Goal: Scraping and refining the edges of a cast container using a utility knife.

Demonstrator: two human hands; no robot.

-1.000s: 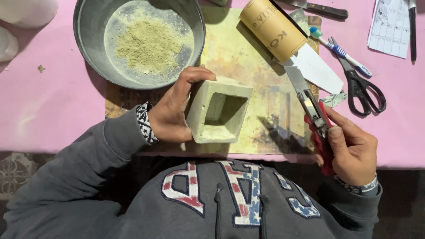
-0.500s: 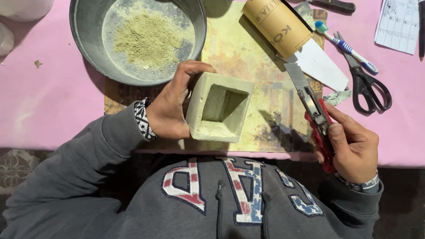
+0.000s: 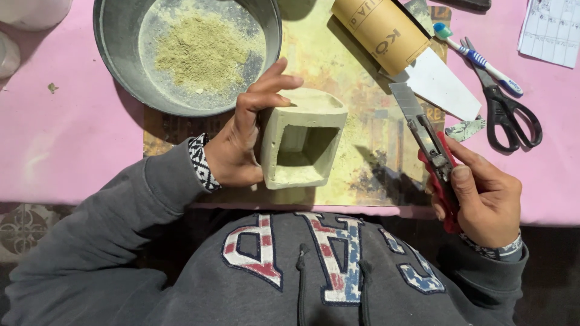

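Head view: left hand (image 3: 241, 142) wrapped around a square pale-green hollow block (image 3: 302, 140), grip grasping its left wall, block tilted on a yellowed paper mat (image 3: 356, 72) on the pink desk (image 3: 66, 145). Right hand (image 3: 483, 193) clenched on a red-handled utility knife (image 3: 430, 148), blade out, apart from the block. Behind: metal bowl (image 3: 121, 72) with greenish powder, cardboard tube (image 3: 380, 30), scissors (image 3: 504, 108), toothbrush (image 3: 477, 59).

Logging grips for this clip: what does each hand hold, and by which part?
Left hand grips the square pot by its side wall. Right hand holds the utility knife by its red handle, blade extended.
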